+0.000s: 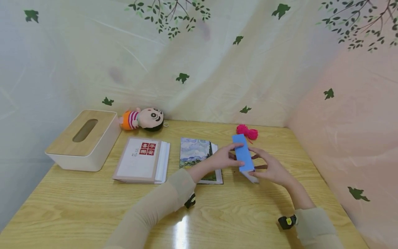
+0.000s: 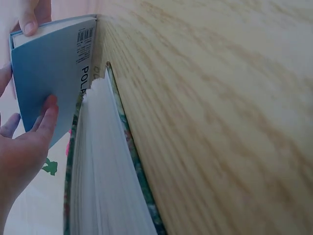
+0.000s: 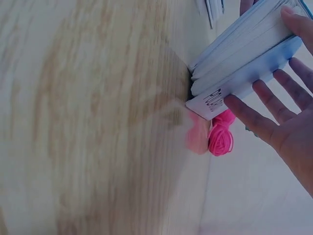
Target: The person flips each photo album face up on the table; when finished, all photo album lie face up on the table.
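Observation:
A thick blue book (image 1: 243, 152) stands on edge on the table, tilted, between my two hands. My left hand (image 1: 224, 157) holds it from the left, thumb and fingertips on its blue side. In the left wrist view, the left fingers (image 2: 46, 120) lie against its cover, which carries a barcode and printed letters. From the right, my right hand (image 1: 275, 169) grips the same book. In the right wrist view, the right thumb (image 3: 296, 22) is by the page edges, with the fingers spread along the cover. A book with a painted landscape cover (image 1: 194, 152) lies beneath the left forearm.
Pink yarn (image 1: 247, 132) lies just behind the blue book. To the left is a white book with red characters (image 1: 136, 159). Further back are a plush doll (image 1: 143, 119) and a tissue box with a wooden lid (image 1: 77, 138). A printed cloth (image 1: 199, 69) hangs behind the table.

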